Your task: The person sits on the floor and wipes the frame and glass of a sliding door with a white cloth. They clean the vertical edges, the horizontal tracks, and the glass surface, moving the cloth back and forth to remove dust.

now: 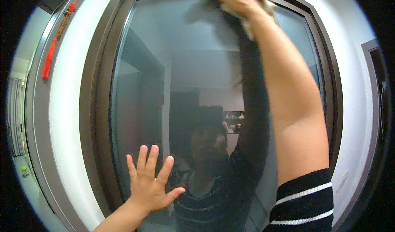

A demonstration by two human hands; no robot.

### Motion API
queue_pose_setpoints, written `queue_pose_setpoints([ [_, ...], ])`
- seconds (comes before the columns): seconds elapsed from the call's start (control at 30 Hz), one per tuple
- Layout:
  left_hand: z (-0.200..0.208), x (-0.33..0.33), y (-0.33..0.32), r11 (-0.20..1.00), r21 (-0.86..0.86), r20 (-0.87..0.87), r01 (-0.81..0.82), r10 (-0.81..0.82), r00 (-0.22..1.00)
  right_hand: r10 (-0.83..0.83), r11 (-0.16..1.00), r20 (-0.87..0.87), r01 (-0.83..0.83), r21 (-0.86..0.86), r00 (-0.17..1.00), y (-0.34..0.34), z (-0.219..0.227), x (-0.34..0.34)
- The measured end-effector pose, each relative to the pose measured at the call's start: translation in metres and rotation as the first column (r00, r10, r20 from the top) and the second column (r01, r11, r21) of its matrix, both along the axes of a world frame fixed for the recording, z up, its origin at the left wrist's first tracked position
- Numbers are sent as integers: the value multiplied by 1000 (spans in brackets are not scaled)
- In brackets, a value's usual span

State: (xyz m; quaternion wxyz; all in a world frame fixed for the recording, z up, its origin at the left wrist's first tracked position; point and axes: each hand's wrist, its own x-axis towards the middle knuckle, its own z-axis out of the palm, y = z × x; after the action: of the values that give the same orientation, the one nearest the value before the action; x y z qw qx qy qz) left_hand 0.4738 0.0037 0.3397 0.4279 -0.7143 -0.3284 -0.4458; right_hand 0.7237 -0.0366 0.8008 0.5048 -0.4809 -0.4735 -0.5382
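Nearest to us, at the lower right, we are seeing our own striped sleeve [306, 205], black with white bands, pushed up on the raised right arm. At the lower left, our left hand [150, 182] is lying flat and released against the window glass [164, 67], fingers spread and pointing up, palm touching the pane near its lower left corner and holding nothing. Following the right forearm upward, our right hand [240, 3] is grasping a pale, crumpled cloth [257, 9] and pressing it to the top of the pane, just under the upper edge of the frame; the cloth is bunching above and to the right of the knuckles, and part of it is hanging down beside the wrist. The dark window frame [92, 108] is running around the pane, bending with the lens, and a white wall [68, 108] is surrounding it on both sides. The glass is acting as a mirror: we are making out a dim reflection of a person in a striped top with one arm raised, and a room with pale walls behind. Farther left, a red tassel ornament [55, 42] is hanging on a grey door frame [35, 121], well apart from both hands. Beyond that, low at the far left edge, a small green-capped bottle [25, 171] is standing on a pale surface.
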Motion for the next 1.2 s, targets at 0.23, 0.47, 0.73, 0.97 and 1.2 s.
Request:
queue_pose_setpoints([
  [0.23, -3, 3, 3, 999, 29, 21, 14, -14, 1000, -54, 998, 563, 53, 18, 824, 37, -54, -56],
  [0.47, -3, -2, 0, 1000, 31, 28, -3, 2, 1000, -219, 951, -195, 254, 178, 956, -36, -31, 172],
  [0.73, 4, 10, -6, 998, 20, 60, 61, -62, 996, -64, 983, -130, 86, 164, 989, -77, -126, 215],
  [0.97, 0, 35, -16, 995, 72, 74, 72, -77, 994, 51, 980, -106, -29, 198, 993, -54, -312, 201],
  [1.2, -18, 138, -55, 946, -61, -322, 318, -320, 891, 109, 992, -234, -123, -43, 966, -65, -489, 175],
])
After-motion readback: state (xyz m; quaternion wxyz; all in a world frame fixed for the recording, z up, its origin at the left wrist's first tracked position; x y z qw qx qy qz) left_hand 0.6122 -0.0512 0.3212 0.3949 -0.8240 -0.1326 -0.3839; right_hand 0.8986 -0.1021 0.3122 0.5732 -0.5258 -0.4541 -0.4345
